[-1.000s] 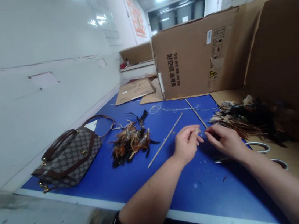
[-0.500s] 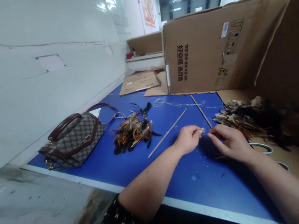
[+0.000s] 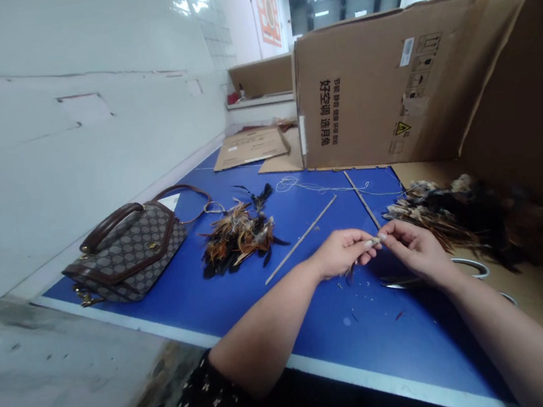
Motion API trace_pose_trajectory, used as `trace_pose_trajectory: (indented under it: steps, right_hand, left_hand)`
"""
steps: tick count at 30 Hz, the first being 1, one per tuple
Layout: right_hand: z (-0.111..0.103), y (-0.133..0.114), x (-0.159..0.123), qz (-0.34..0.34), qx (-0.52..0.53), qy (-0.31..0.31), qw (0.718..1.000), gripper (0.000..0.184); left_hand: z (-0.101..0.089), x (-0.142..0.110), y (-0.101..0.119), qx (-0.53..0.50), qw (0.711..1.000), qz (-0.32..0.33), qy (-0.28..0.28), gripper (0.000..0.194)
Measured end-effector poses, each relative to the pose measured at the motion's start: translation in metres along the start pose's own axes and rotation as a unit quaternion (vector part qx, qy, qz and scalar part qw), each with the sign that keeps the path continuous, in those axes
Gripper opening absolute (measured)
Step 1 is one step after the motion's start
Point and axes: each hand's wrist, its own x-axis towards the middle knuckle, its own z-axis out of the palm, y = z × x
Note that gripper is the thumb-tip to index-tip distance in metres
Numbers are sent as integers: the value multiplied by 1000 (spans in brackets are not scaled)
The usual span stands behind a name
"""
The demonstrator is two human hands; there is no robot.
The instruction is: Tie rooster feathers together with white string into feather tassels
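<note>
Over the blue table, my left hand (image 3: pixel 342 254) is closed in a pinch around a small feather (image 3: pixel 350 274), whose dark end hangs below my fingers. Its pale, fluffy end points right. There my right hand (image 3: pixel 417 249) meets it, thumb and fingertips pinched together at the tip; whether a thread is between them is too small to tell. Scissors (image 3: pixel 398 284) lie partly under my right hand, blade to the left and looped handles to the right. A heap of feathers (image 3: pixel 454 208) is beyond my right hand on cardboard, and brown-and-black feathers (image 3: pixel 239 238) lie to the left.
A patterned handbag (image 3: pixel 130 254) stands at the table's left. Two thin sticks, one here (image 3: pixel 301 238), and loose pale thread (image 3: pixel 320 188) lie behind my hands. A big cardboard box (image 3: pixel 367 95) rises at the back right, with flat cardboard (image 3: pixel 248 149) beside it.
My right hand has moved left and closed in on the left hand's fingertips, so both now meet at the pale end. The feather's dark end now shows below my left hand.
</note>
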Motion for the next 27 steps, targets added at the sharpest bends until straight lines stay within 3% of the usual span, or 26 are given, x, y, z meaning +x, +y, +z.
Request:
trace_pose_trajectory:
  steps: [7, 14, 18, 21, 27]
  right_hand:
    - [9, 1, -4, -48, -77, 13, 996, 29]
    - [13, -2, -8, -97, -155, -18, 983, 24]
    - [14, 1, -7, -83, -159, -2, 984, 26]
    - [13, 8, -5, -51, -131, 36, 989, 28]
    - [9, 11, -1, -12, -39, 59, 997, 31]
  left_hand:
    - [1, 7, -7, -94, 989, -41, 103, 40]
    - [4, 9, -20, 40, 987, -38, 154, 33]
    - [5, 9, -22, 72, 984, -17, 160, 30]
    - [5, 10, -19, 13, 988, -1, 155, 27]
    - [9, 6, -8, -64, 993, -2, 97, 50]
